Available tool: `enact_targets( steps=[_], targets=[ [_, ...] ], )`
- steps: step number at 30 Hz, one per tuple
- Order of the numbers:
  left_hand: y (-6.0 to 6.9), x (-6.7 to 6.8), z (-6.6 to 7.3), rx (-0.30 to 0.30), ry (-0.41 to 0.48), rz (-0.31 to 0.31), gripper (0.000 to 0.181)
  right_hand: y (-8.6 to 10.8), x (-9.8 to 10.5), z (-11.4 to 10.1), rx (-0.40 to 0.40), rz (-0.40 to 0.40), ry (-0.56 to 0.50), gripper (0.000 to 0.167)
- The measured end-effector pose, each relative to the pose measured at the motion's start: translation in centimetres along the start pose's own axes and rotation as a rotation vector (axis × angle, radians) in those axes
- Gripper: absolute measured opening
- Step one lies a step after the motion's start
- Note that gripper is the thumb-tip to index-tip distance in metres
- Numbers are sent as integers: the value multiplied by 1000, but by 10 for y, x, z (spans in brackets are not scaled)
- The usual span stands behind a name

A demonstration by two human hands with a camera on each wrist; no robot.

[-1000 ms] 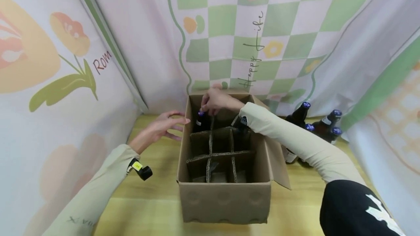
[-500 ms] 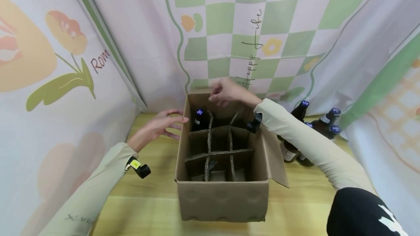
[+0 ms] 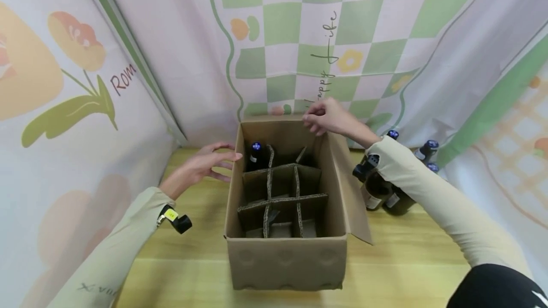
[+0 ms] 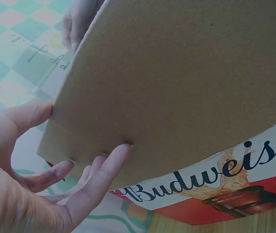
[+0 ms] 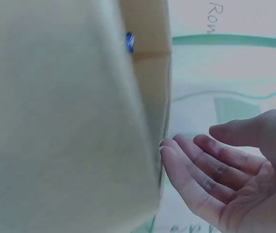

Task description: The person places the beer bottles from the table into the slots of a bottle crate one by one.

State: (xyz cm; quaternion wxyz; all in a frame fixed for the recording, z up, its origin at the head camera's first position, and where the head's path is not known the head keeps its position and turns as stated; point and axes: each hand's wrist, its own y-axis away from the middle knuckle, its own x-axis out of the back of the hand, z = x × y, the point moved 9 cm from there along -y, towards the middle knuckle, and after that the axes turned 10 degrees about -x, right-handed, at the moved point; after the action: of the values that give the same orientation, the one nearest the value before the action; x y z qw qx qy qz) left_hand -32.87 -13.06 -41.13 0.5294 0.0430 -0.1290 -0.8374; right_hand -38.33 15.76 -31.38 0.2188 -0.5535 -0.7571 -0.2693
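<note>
My left hand [image 3: 207,162], fingers spread, touches the left side of the carton [image 3: 287,261]. My right hand [image 3: 330,116], fingers loosely curled, is near its far right corner. One capped bottle [image 3: 255,155] stands inside, far left.

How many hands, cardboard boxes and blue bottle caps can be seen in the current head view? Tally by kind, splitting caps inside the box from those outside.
Hands (left hand, right hand): 2
Cardboard box: 1
Blue cap inside the box: 1
Blue caps outside the box: 3
Total: 7 visible; the right sleeve may hide more caps.
</note>
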Motion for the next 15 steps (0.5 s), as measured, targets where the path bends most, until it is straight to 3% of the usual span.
enact_targets(
  steps=[7, 11, 15],
  targets=[
    [0, 0, 0, -1, 5, -3, 76, 22, 29, 19, 14, 151, 15, 22],
    [-1, 1, 0, 1, 10, -5, 77, 34, 47, 25, 33, 246, 90, 22],
    [0, 2, 0, 0, 12, -8, 78, 40, 56, 32, 47, 278, 203, 22]
  ],
)
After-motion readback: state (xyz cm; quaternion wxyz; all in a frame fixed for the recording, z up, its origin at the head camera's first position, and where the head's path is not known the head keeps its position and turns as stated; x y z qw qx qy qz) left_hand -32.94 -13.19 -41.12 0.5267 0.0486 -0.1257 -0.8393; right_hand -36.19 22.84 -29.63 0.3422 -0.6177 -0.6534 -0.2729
